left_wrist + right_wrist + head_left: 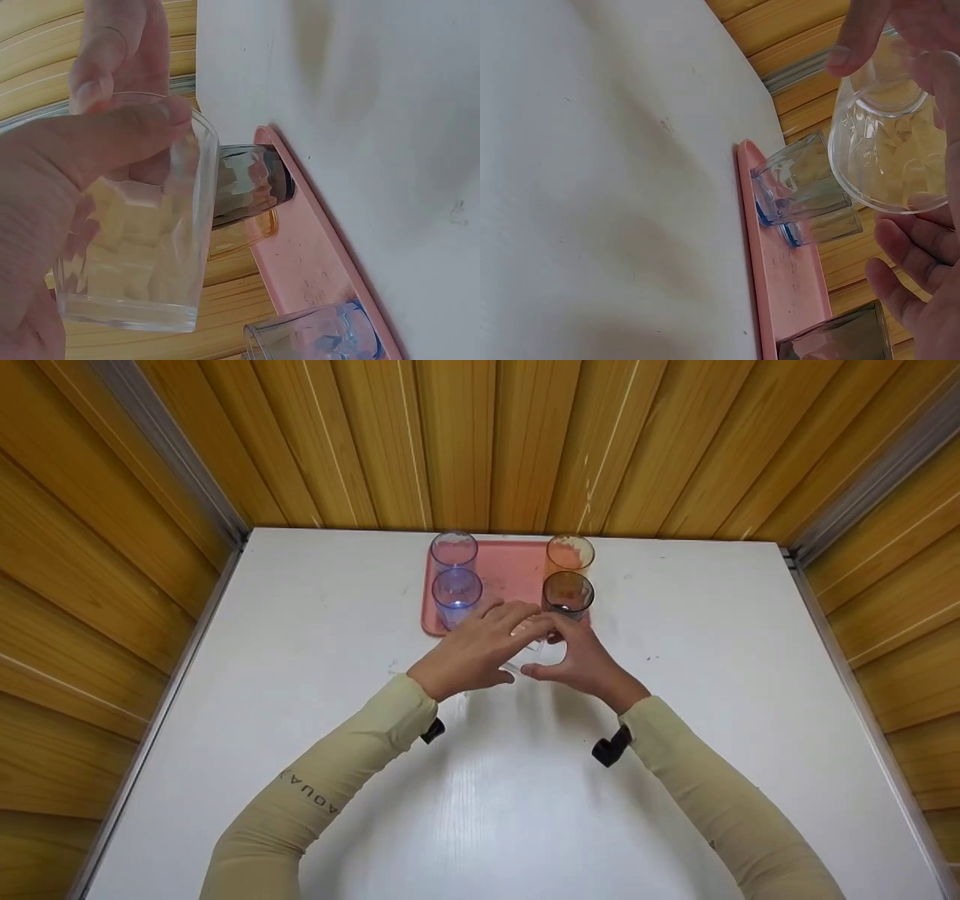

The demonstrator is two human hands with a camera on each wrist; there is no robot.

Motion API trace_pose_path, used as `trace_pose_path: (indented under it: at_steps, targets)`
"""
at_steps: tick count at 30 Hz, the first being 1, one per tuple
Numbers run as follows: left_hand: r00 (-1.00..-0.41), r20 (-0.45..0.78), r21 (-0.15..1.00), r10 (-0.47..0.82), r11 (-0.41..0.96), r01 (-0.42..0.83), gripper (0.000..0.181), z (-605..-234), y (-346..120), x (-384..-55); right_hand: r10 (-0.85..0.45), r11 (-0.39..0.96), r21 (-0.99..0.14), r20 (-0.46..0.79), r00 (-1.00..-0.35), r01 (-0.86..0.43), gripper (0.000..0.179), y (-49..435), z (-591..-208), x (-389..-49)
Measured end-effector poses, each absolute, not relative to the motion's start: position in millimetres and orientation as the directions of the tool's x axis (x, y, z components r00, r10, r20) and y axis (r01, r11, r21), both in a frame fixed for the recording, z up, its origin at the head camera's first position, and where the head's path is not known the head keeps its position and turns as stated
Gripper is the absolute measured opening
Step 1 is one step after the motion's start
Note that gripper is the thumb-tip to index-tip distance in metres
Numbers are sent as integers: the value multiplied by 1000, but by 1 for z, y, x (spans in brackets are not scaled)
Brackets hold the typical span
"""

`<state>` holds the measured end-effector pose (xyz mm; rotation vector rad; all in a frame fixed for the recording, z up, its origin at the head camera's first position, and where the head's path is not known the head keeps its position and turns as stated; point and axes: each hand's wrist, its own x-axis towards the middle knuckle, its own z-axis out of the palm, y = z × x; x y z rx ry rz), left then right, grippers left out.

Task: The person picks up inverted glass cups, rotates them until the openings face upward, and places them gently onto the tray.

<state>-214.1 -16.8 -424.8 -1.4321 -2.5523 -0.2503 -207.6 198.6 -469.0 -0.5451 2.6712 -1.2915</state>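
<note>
A clear drinking glass (135, 277) lies tilted on its side between both hands above the table, just in front of the pink tray (514, 564). My left hand (476, 652) grips it, thumb across its wall. My right hand (585, 664) curls round the rim end, thumb and fingers on either side of the mouth in the right wrist view. From the head view the hands hide most of this glass. Close beyond the right hand stands a dark grey glass (568, 594), and beyond the left hand a blue glass (457, 592); both are upright on the tray.
Another bluish glass (454, 551) and an amber glass (570, 556) stand at the tray's back corners. The white table (337, 615) ends at a wood-panelled wall (457, 442) behind the tray, and panelled walls rise on both sides.
</note>
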Motion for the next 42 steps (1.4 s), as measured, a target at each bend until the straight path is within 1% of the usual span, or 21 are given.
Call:
trace_pose_path:
  at_steps: [8, 14, 17, 22, 26, 29, 34, 38, 42]
  targets:
    - [-530, 209, 10, 822, 540, 841, 91, -427, -13, -213, -356, 586, -780, -1, -935, -222, 75, 198, -474, -207]
    - [-542, 219, 15, 811, 553, 833, 91, -424, -14, -214, -345, 526, -818, 44, -938, -232, 71, 197, -476, -208]
    - [-553, 229, 35, 801, 561, 827, 93, -422, -16, -215, -347, 482, -843, 68, -936, -240, 73, 196, -477, -209]
    - [-585, 225, 101, 779, 579, 809, 94, -418, -20, -216, -344, 464, -851, 82, -936, -245, 87, 198, -481, -207]
    - [-619, 227, 189, 752, 589, 785, 95, -415, -25, -216, -347, 468, -849, 78, -935, -245, 95, 199, -486, -205]
    - [-648, 234, 259, 725, 596, 760, 95, -412, -27, -217, -354, 466, -851, 73, -932, -243, 97, 199, -490, -204]
    - [-684, 235, 327, 691, 606, 725, 94, -407, -26, -218, -348, 467, -852, 69, -935, -237, 97, 195, -493, -202]
    - [-698, 224, 365, 680, 606, 707, 93, -405, -25, -217, -335, 464, -856, 66, -940, -226, 98, 191, -494, -201]
    - [-702, 225, 382, 676, 602, 701, 92, -406, -23, -216, -293, 485, -859, 16, -956, -163, 98, 188, -493, -199]
